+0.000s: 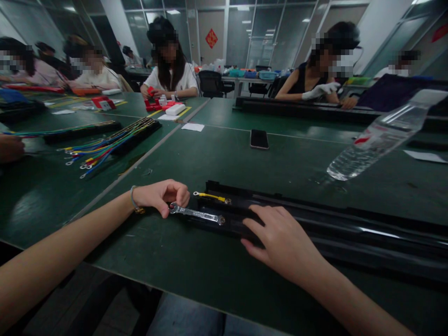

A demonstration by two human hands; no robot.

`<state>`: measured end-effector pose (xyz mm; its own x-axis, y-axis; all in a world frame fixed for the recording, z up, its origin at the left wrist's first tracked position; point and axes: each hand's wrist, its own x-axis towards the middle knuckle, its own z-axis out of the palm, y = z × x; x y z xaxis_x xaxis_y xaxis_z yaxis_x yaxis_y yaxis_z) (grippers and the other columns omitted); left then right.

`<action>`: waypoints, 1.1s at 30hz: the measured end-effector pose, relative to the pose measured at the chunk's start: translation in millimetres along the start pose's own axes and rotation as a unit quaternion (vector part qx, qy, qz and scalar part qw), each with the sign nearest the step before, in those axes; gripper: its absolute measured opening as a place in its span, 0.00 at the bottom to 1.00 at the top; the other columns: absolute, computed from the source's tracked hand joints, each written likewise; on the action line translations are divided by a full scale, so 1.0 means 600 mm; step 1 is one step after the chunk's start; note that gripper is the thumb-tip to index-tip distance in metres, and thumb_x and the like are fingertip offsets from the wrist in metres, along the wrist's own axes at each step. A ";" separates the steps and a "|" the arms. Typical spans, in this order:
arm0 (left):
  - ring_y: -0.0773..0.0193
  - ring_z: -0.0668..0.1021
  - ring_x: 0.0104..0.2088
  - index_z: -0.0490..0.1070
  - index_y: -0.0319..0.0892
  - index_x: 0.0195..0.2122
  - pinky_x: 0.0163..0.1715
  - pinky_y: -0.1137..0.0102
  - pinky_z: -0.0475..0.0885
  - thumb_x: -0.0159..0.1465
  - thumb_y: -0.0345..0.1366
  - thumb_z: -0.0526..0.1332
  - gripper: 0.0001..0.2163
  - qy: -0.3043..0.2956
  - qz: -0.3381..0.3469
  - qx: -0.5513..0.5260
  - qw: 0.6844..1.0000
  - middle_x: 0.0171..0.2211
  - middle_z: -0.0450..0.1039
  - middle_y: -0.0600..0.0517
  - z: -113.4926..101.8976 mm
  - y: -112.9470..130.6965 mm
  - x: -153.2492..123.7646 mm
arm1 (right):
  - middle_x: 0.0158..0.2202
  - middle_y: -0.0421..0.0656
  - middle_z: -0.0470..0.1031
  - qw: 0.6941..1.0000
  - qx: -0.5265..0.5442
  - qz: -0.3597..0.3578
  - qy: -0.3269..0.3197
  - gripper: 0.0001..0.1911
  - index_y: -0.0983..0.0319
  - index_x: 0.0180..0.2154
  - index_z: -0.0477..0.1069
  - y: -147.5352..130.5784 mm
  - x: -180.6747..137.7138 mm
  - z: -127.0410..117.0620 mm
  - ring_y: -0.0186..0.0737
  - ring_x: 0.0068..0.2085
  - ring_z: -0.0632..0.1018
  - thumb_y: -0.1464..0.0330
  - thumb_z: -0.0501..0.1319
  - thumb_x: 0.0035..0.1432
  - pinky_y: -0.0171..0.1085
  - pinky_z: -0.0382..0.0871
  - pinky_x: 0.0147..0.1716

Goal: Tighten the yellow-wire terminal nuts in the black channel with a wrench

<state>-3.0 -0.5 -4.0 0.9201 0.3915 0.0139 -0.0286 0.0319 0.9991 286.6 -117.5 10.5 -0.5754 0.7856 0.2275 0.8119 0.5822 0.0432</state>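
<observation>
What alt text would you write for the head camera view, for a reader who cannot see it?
A person's left hand grips a silver wrench at the end of a long black rail, while the right hand lies flat on the rail. A phone, a plastic bottle and coloured wires are on the green table; other people sit beyond.

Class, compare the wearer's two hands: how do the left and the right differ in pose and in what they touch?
The left hand is curled, pinching a silver wrench; the right hand lies open and grips nothing. The left hand sits over the green table beside the black rail; the right hand rests flat on that rail. The left wrist bears a bracelet; the right wrist is bare. Both hands are ungloved.
</observation>
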 end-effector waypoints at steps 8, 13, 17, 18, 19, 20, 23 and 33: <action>0.66 0.67 0.26 0.68 0.40 0.25 0.28 0.72 0.63 0.43 0.35 0.71 0.13 0.005 -0.002 0.007 1.000 0.22 0.64 0.55 0.001 0.003 0.001 | 0.45 0.51 0.68 1.000 0.000 -0.001 -0.007 0.13 0.62 0.38 0.71 -0.002 0.000 -0.002 0.47 0.43 0.69 0.63 0.55 0.53 0.45 0.61 0.39; 0.67 0.68 0.28 0.69 0.40 0.29 0.28 0.72 0.64 0.46 0.36 0.69 0.12 0.050 0.020 0.016 0.998 0.24 0.66 0.55 -0.010 -0.005 -0.003 | 0.44 0.51 0.69 1.000 0.000 0.000 -0.004 0.13 0.62 0.37 0.72 -0.002 0.001 -0.003 0.48 0.43 0.69 0.63 0.55 0.53 0.45 0.61 0.39; 0.68 0.68 0.27 0.69 0.39 0.30 0.28 0.73 0.63 0.49 0.38 0.67 0.12 0.097 0.028 0.047 0.994 0.25 0.66 0.55 -0.019 -0.013 -0.004 | 0.44 0.52 0.69 1.000 -0.003 -0.002 -0.002 0.13 0.62 0.36 0.72 -0.001 0.001 -0.001 0.48 0.42 0.70 0.63 0.55 0.53 0.45 0.62 0.38; 0.68 0.68 0.27 0.69 0.38 0.31 0.28 0.73 0.63 0.50 0.39 0.67 0.12 0.110 0.027 0.056 0.992 0.25 0.66 0.55 -0.021 -0.014 -0.004 | 0.44 0.52 0.69 1.000 -0.004 -0.002 -0.003 0.13 0.62 0.36 0.72 -0.001 0.001 -0.001 0.47 0.42 0.70 0.63 0.55 0.53 0.45 0.62 0.39; 0.68 0.68 0.27 0.69 0.38 0.31 0.28 0.73 0.63 0.50 0.39 0.66 0.12 0.122 0.025 0.063 0.990 0.25 0.66 0.54 -0.022 -0.015 -0.004 | 0.44 0.51 0.69 1.000 -0.004 -0.002 -0.004 0.13 0.62 0.36 0.72 -0.001 0.001 -0.001 0.47 0.43 0.69 0.63 0.55 0.53 0.45 0.61 0.39; 0.68 0.68 0.27 0.69 0.38 0.31 0.28 0.73 0.63 0.51 0.40 0.66 0.12 0.134 0.023 0.069 0.988 0.25 0.67 0.54 -0.023 -0.015 -0.003 | 0.44 0.51 0.69 1.000 -0.004 -0.002 -0.006 0.13 0.62 0.36 0.72 -0.001 0.000 -0.001 0.47 0.43 0.69 0.63 0.55 0.53 0.45 0.61 0.39; 0.70 0.68 0.27 0.69 0.38 0.32 0.28 0.74 0.63 0.51 0.40 0.66 0.12 0.157 0.024 0.075 0.985 0.26 0.67 0.54 -0.023 -0.016 -0.002 | 0.45 0.51 0.69 1.000 -0.003 0.000 -0.008 0.13 0.62 0.37 0.72 -0.001 0.000 -0.001 0.47 0.43 0.69 0.63 0.55 0.53 0.45 0.61 0.40; 0.70 0.68 0.28 0.69 0.38 0.33 0.29 0.74 0.62 0.53 0.38 0.65 0.11 0.139 0.027 0.069 0.988 0.26 0.66 0.55 -0.024 -0.014 -0.003 | 0.45 0.51 0.69 1.000 0.000 0.001 -0.011 0.13 0.62 0.37 0.71 -0.002 0.001 -0.005 0.47 0.43 0.69 0.63 0.55 0.53 0.44 0.62 0.38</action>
<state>-9.8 12.0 -13.1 0.7756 0.6268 0.0752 -0.0046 -0.1136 0.9935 285.6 -118.1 13.2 -0.5766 0.7906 0.2063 0.8125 0.5813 0.0433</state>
